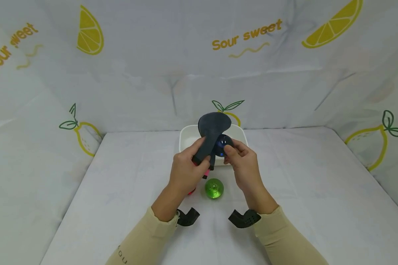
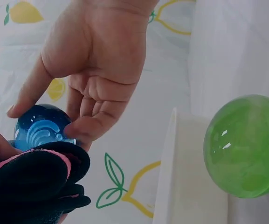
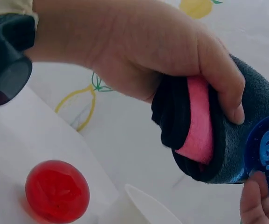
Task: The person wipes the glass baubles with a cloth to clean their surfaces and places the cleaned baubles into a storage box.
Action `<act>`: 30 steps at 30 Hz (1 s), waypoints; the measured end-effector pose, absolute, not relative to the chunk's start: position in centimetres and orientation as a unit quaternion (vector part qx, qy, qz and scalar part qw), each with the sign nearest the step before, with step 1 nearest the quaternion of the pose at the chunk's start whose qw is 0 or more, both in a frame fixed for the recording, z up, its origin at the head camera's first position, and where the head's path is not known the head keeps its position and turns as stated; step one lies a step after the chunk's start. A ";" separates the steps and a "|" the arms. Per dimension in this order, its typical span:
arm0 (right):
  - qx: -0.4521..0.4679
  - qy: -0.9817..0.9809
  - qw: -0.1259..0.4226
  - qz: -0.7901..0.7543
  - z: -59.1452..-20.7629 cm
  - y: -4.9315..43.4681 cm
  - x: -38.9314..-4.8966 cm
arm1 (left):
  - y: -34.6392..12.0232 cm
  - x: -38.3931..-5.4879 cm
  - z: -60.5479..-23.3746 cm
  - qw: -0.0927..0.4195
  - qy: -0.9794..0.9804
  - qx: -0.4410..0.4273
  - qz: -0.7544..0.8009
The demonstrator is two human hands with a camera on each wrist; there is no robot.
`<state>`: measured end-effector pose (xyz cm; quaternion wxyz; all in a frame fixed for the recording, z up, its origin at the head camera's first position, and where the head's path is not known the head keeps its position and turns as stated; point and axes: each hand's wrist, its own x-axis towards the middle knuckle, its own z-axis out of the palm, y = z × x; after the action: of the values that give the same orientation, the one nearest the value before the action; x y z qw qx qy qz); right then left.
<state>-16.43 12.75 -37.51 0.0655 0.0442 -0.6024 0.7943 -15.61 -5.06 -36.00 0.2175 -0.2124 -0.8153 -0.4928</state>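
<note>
**Blue ball held against a folded cloth, between two occupied hands**

Clock directions are read in the head view. The left hand (image 1: 188, 162) grasps the dark folded cloth (image 1: 212, 127) near its lower end, thumb on one side and fingers on the other; a pink layer (image 3: 200, 123) shows among the folds in the right wrist view. The cloth's long axis runs from about 7 o'clock to 1 o'clock. The right hand (image 1: 244, 163) pinches the blue ball (image 1: 224, 145) between thumb and fingers. The governing relation is ball to cloth: the ball sits at the cloth's 4 o'clock side and appears to touch its face, at 2 o'clock from the left hand and 10 o'clock from the right, which is the nearer. The white tray (image 1: 187, 140) appears behind the cloth. The green ball (image 1: 214, 188) rests between 6 and 7 o'clock from the blue ball; the red ball (image 3: 57, 191), partly hidden by the left hand, lies at the green one's 9 o'clock.
</note>
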 end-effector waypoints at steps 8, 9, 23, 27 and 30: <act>0.051 -0.573 0.041 0.817 -37.1 12.6 -16.3 | -5.0 -15.5 -36.1 0.215 -0.819 -0.206 -0.490; 0.052 -0.578 0.044 0.813 -37.1 12.5 -16.3 | -5.0 -15.5 -36.1 0.213 -0.819 -0.206 -0.491; 0.126 -0.651 0.173 0.728 -37.7 12.1 -16.3 | -4.8 -15.5 -36.2 0.190 -0.825 -0.208 -0.491; 0.113 -0.640 0.163 0.742 -37.6 12.3 -16.3 | -4.9 -15.5 -36.1 0.188 -0.822 -0.209 -0.495; 0.098 -0.625 0.149 0.760 -37.4 12.4 -16.2 | -5.0 -15.4 -36.0 0.184 -0.822 -0.211 -0.496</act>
<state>-16.25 12.45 -37.37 0.1491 0.0981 -0.6246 0.7603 -15.38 -4.99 -36.01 0.1844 -0.2105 -0.8219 -0.4961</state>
